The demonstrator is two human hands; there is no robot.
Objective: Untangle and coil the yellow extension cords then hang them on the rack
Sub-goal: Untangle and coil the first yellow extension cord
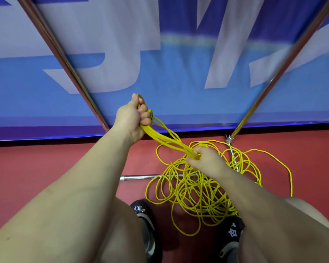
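Left hand: the left hand [131, 118] is raised above and to the left of the right one, fingers curled tight round a bundle of several yellow strands, thumb pointing up.
Right hand: the right hand [205, 160] sits lower, fingers and thumb closed in a pinch round the other end of the same bundle.
Held strands: the bundle of loops [165, 139] runs taut and slanting from the left fist down to the right hand's pinch.
Loose cord: the rest of the yellow extension cord [196, 188] lies in a tangled heap on the red floor [46, 164], directly below and around the right hand, with one long loop trailing out to the right of it.
Rack: two slanted metal poles [65, 59] rise on either side of the hands; a horizontal base bar [137, 177] lies on the floor under the heap, below the left hand.
Backdrop: a blue and white banner [179, 73] hangs beyond the left hand.
Feet: two dark shoes [142, 211] stand near the heap's close edge.
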